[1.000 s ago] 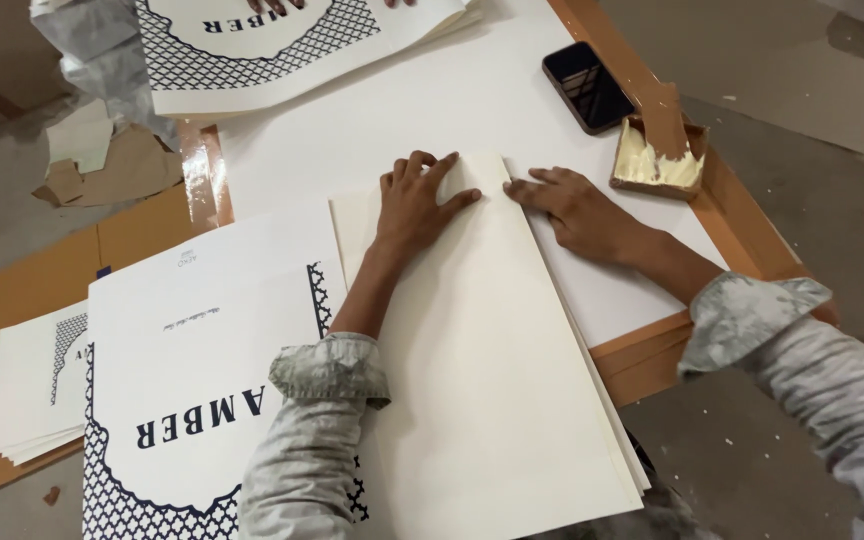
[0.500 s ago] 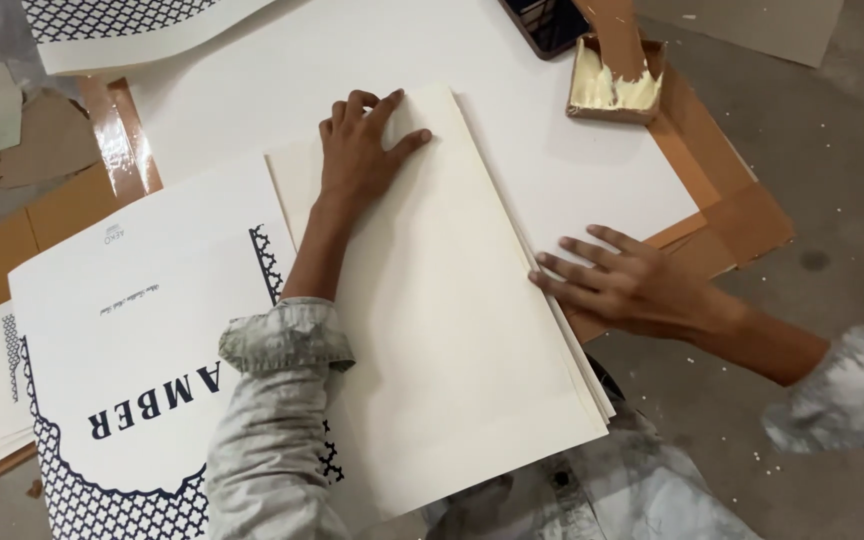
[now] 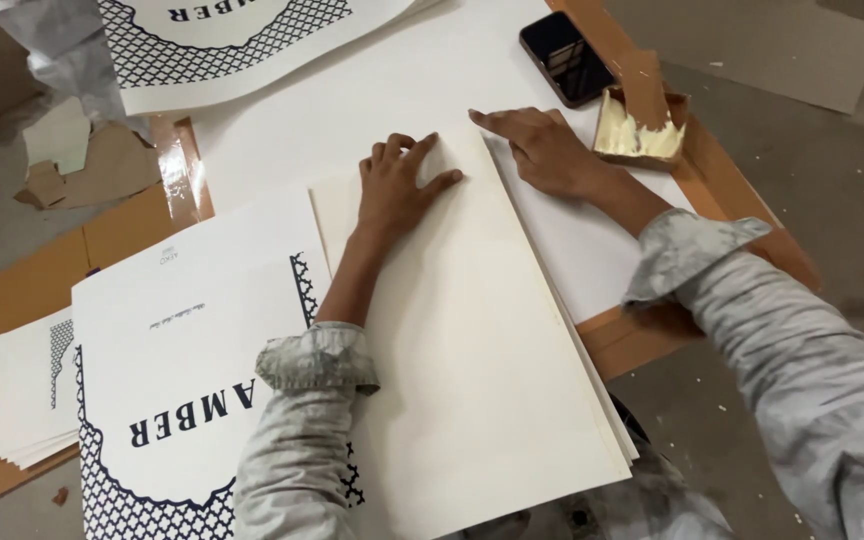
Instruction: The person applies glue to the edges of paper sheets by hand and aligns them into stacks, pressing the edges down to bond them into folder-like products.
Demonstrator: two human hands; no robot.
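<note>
The left hand [image 3: 399, 183] lies flat, palm down and fingers spread, on the far end of a stack of blank cream sheets [image 3: 472, 350]; its grip is open, pressing rather than clasping. The right hand [image 3: 542, 150] rests just to the right of it, at the stack's far right corner, fingers stretched flat and pointing leftward across the corner, grip also open, nothing held. The two hands are near each other but apart.

The stack is plain, matt, off-white, rectangular and unprinted on its top face. Its right edge shows several layered sheet edges, slightly fanned; how many sheets it holds cannot be told. It runs from the hands back toward the person's body, overhanging the near edge of the worktop [image 3: 642, 345].

Under the hands and beyond them lies one large white sheet [image 3: 352, 100] covering the worktop. Left of the left forearm lies one printed sheet [image 3: 182, 360], white with dark lettering and a dark lattice border. Farther left sits one smaller pile of printed sheets [image 3: 27, 400]. Beyond the hands, at the far edge, lies another printed sheet [image 3: 222, 40] of the same pattern. Right of the right hand stands one small open tray of pale paste [image 3: 637, 130] with a brown block in it, and beyond that one dark phone [image 3: 565, 57].
</note>
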